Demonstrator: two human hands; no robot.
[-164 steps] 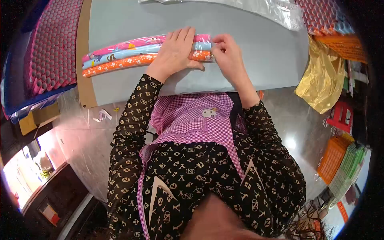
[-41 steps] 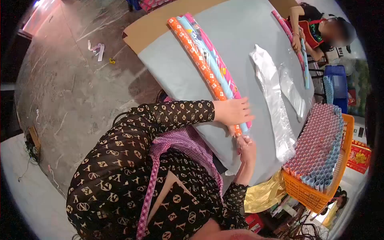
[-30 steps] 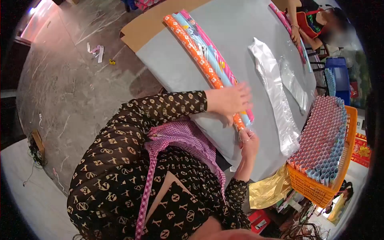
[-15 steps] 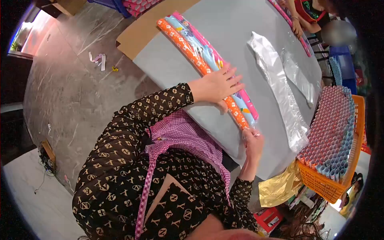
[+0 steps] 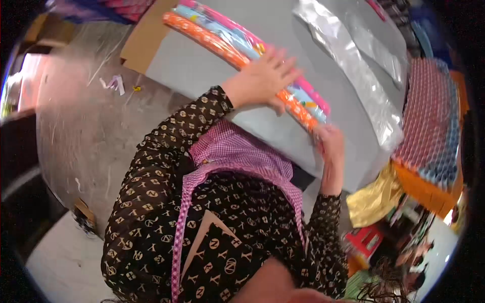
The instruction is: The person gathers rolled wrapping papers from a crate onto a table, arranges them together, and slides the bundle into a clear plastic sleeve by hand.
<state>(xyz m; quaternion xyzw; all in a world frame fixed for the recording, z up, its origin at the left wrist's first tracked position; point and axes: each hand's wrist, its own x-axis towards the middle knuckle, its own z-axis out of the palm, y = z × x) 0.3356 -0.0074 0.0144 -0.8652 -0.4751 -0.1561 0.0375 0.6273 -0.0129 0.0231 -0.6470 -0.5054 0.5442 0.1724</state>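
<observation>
Orange, blue and pink rolls (image 5: 217, 30) lie side by side under clear wrap (image 5: 240, 39) on the grey surface (image 5: 313, 60), slanting down towards the person's right. The left hand (image 5: 262, 80) lies flat across all three, fingers spread; it has slid along them, away from the near end. At that end the right hand (image 5: 331, 141) stays, fingers bent together, though blur hides whether they pinch the wrap. The rolls remain in line, so the spread palm is probably steadying them while the end is handled. As the view has swung round, the co-worker has mostly gone from sight.

Beyond the rolls, two clear sleeves (image 5: 348, 58) rest on the surface, and bare cardboard (image 5: 146, 43) shows at its left edge. To the right, packed tubes (image 5: 429, 116) stand above an orange crate (image 5: 424, 187), beside a gold sheet (image 5: 374, 199). Paper scraps (image 5: 116, 85) litter the shiny floor (image 5: 101, 136).
</observation>
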